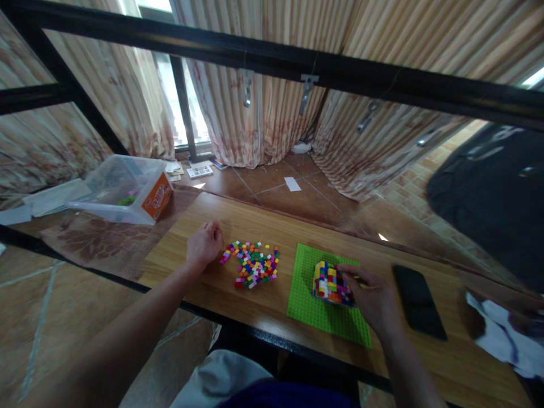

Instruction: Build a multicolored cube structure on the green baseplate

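Note:
A block built of many-coloured small bricks stands on a green baseplate on the wooden table. My right hand rests against the block's right side, fingers curled on its top edge. A loose heap of small coloured bricks lies left of the baseplate. My left hand lies on the table just left of the heap, its fingers curled into a loose fist; whether it holds a brick is hidden.
A black phone lies right of the baseplate. White cloth or paper sits at the table's right end. A clear plastic box stands on a low surface at the left. A black frame bar crosses overhead.

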